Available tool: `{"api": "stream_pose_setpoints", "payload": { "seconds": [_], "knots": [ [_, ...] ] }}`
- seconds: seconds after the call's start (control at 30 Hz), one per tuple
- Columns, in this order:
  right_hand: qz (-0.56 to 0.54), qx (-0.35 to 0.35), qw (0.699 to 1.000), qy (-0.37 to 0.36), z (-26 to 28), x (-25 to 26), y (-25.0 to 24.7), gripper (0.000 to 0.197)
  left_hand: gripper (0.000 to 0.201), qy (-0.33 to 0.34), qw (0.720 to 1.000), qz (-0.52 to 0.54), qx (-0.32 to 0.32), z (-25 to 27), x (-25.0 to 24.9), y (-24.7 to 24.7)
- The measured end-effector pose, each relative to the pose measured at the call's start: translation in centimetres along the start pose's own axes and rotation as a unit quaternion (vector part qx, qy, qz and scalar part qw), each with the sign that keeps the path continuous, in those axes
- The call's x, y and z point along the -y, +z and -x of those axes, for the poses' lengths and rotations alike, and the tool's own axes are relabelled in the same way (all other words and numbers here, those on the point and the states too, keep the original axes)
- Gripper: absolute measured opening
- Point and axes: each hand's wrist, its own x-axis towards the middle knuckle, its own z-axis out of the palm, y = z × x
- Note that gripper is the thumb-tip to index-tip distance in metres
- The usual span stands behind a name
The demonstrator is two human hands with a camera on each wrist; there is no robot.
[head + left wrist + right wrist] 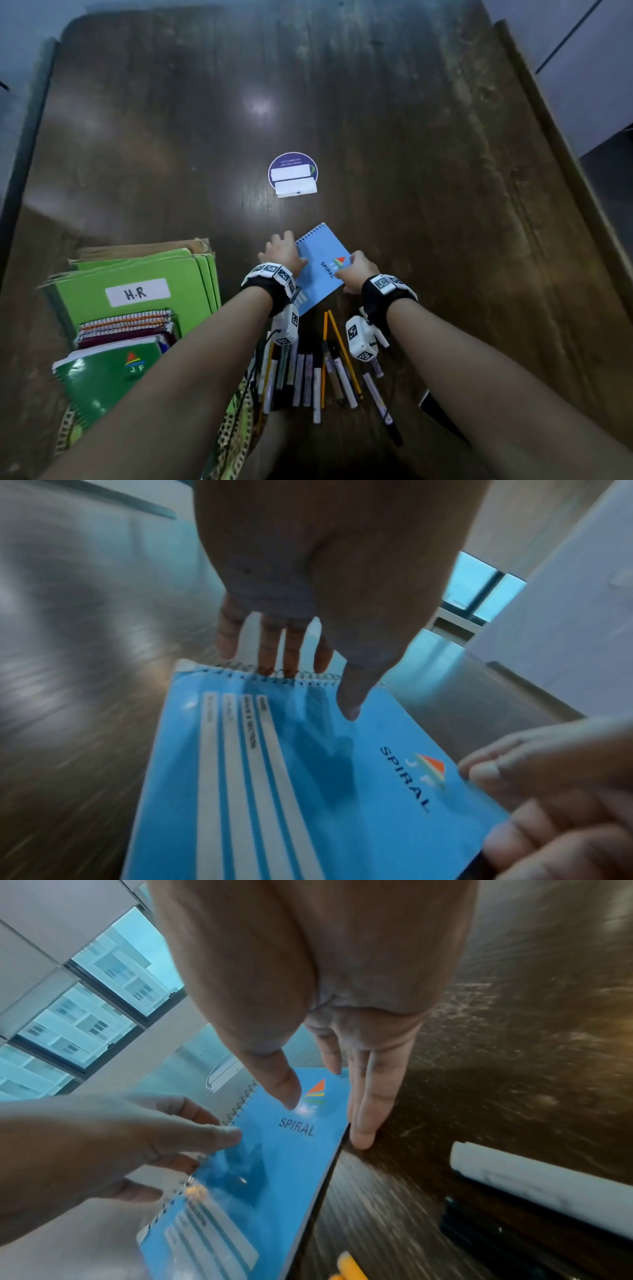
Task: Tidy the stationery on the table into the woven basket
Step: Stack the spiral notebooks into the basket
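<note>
An office: green cardboard file folder labelled "H.R" (137, 291) on a dark wooden desk (411, 137), beside large windows (85, 1010).

I see a dim scene, pale glare on the worktop (260, 102), bowed edges overhead, and motion-smeared wrist views with window light.
</note>
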Motion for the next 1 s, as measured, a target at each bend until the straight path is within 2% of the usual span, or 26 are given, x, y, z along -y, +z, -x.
{"api": "stream_pose_setpoints", "payload": {
  "seconds": [0.1,0.17,0.23,0.3,0.37,0.47,0.5,0.53,0.63,0.8,1.0],
  "knots": [
    [-0.016,-0.012,1.000,-0.004,-1.3,1.0,-1.0,0.049,0.060,-0.043,0.998,0.021,0.027,-1.5,0.3,-0.2],
    [-0.036,-0.029,0.999,-0.011,-1.9,1.5,-1.4,0.049,0.045,-0.035,0.995,0.083,0.052,-2.6,0.8,-0.6],
    [-0.061,-0.041,0.997,-0.010,-2.3,1.6,-1.5,0.051,0.026,0.001,0.986,0.153,0.064,-3.4,1.3,-1.3],
    [-0.070,-0.044,0.996,-0.018,-1.7,1.7,-1.4,0.054,0.020,0.028,0.967,0.244,0.070,-3.4,1.5,-2.2],
    [-0.069,-0.041,0.996,-0.029,-0.7,1.9,-1.4,0.055,0.022,0.053,0.941,0.328,0.064,-2.7,1.5,-3.6],
    [-0.121,-0.014,0.989,-0.084,1.0,2.5,-1.6,0.032,0.030,0.097,0.890,0.442,0.062,-0.2,1.3,-5.9],
    [-0.149,0.001,0.982,-0.114,1.7,2.9,-1.7,0.021,0.031,0.112,0.882,0.454,0.054,0.6,1.6,-6.5],
    [-0.177,0.014,0.975,-0.134,2.4,3.3,-1.8,0.020,0.033,0.123,0.880,0.456,0.042,1.6,1.9,-7.3],
    [-0.251,0.046,0.951,-0.172,5.3,4.7,-2.2,0.029,0.034,0.139,0.868,0.477,0.011,4.6,4.0,-8.9],
    [-0.185,0.060,0.952,-0.236,9.5,6.0,-1.1,0.027,0.031,0.151,0.840,0.518,-0.049,11.0,8.1,-10.3],
    [-0.147,0.100,0.940,-0.291,14.8,7.8,4.1,0.033,0.033,0.138,0.860,0.482,-0.098,16.7,15.3,-10.8]
  ]
}}
